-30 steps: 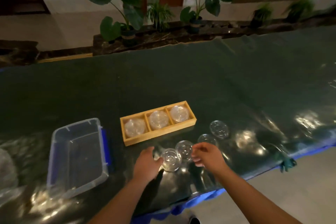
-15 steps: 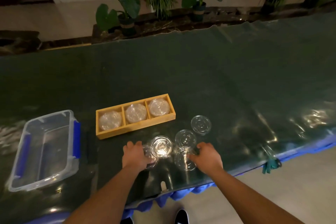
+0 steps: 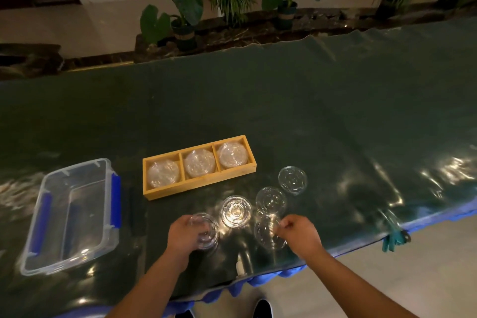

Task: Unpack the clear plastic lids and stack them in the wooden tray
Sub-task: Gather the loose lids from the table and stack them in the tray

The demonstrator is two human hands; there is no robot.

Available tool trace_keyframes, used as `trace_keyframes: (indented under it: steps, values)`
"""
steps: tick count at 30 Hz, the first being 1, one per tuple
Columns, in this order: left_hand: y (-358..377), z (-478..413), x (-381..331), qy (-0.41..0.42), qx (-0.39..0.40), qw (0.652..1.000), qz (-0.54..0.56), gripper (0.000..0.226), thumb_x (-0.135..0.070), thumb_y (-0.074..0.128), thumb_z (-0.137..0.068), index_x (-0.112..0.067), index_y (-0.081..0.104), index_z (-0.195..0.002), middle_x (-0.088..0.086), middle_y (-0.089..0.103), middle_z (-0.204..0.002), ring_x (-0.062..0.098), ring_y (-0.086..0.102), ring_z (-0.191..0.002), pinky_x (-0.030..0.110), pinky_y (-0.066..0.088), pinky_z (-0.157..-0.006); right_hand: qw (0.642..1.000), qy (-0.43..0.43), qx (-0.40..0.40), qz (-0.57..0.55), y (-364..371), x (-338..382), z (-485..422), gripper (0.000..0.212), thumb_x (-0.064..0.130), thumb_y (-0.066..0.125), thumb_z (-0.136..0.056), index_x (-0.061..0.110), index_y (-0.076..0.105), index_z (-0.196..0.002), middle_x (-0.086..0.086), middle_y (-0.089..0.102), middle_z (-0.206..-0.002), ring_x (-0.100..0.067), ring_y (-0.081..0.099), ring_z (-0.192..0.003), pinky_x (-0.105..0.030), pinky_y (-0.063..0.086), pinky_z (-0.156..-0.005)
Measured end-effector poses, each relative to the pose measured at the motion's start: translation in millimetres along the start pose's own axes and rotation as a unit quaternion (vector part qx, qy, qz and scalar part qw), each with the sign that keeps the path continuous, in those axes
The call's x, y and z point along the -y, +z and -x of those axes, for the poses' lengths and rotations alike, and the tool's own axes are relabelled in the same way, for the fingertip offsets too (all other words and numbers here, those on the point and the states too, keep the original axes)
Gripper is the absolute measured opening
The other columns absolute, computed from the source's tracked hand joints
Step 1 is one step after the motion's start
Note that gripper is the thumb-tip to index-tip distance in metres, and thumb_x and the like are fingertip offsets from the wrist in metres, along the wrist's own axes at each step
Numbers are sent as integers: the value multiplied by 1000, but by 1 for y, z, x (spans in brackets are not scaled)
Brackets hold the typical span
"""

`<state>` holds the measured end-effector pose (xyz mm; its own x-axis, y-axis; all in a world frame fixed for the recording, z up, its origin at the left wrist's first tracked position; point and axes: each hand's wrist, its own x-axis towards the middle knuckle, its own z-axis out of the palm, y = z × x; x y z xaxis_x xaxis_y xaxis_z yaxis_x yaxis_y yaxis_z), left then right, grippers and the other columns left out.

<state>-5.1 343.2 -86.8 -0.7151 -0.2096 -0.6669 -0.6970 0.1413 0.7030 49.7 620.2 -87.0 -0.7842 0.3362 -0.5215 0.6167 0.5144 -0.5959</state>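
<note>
wooden tray (image 3: pixel 196 187): three compartments, one clear lid stack (image 3: pixel 200 163) each | loose lids (image 3: pixel 292 179): five in front of tray; nearest two gripped, left hand (image 3: pixel 185 237), right hand (image 3: pixel 299 235)

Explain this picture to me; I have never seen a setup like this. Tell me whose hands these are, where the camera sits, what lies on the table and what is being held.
There is no machine here: a person works with two bare hands. The single picture comes from a camera worn on the head, looking forward and down. The left hand grips a clear lid, perhaps several nested; the right hand pinches the rim of a second lid. Both are low over the table, which has a dark green cover. Three more loose lids lie just beyond the hands. Behind them stands a wooden tray with three compartments, each holding a stack of lids. To the left is a clear plastic box with blue clips.
</note>
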Motion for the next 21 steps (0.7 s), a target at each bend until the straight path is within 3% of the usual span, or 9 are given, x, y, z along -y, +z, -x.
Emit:
trace_keyframes:
  steps: [1,3,6,10,12,14,17,21]
  values:
    - [-1,-1,-1,-1,7,1000,18,20,5,78,-80,-11,72,-91,9,77,-75,22,74,-58,31,57,-49,998,2,2,-64,-4,1,0,19,25,75,-83,20,67,-67,4,66,-62,-17,62,-61,-29,51,-58]
    - [-2,-1,-4,-9,29,998,53,22,6,77,-81,-8,71,-97,18,77,-89,32,75,-73,39,60,-64,990,-4,-31,-136,-17,9,-6,15,21,72,-85,18,71,-71,2,67,-59,-13,58,-51,-25,49,-47]
    - [0,2,-9,-29,60,991,120,22,8,70,-87,-7,65,-102,26,73,-103,45,73,-93,57,59,-86,988,-3,-97,-118,-33,29,-25,17,29,71,-87,20,69,-74,2,69,-66,-15,64,-62,-29,55,-60]
    - [1,9,-11,-29,74,985,156,21,4,68,-91,-7,63,-109,26,71,-112,45,71,-102,55,60,-81,997,47,-64,-14,-25,39,-50,25,33,66,-89,18,63,-68,-11,70,-92,-32,69,-89,-35,54,-80]
    - [-1,11,-10,-33,77,984,160,22,4,68,-91,-7,62,-110,27,71,-112,44,72,-99,54,61,-80,996,50,-60,33,-16,38,-54,19,31,64,-87,13,71,-87,-17,65,-110,-35,66,-100,-35,52,-86]
    - [-4,13,-7,-41,72,982,168,23,6,67,-90,-7,62,-109,28,72,-111,44,72,-98,54,61,-81,995,51,-76,46,-7,38,-55,33,26,64,-85,8,67,-113,-18,58,-124,-35,64,-104,-33,49,-86]
    - [-9,13,-3,-51,60,980,182,22,8,65,-91,-5,62,-109,30,71,-112,48,70,-104,60,58,-89,993,46,-101,38,1,40,-52,50,22,70,-81,8,54,-126,-18,56,-129,-38,61,-111,-36,49,-91]
    - [-14,11,-1,-57,51,979,191,21,10,63,-91,-2,62,-108,31,72,-107,49,70,-102,65,54,-96,993,50,-107,16,2,40,-54,56,25,75,-77,11,57,-128,-16,63,-124,-36,61,-114,-40,52,-94]
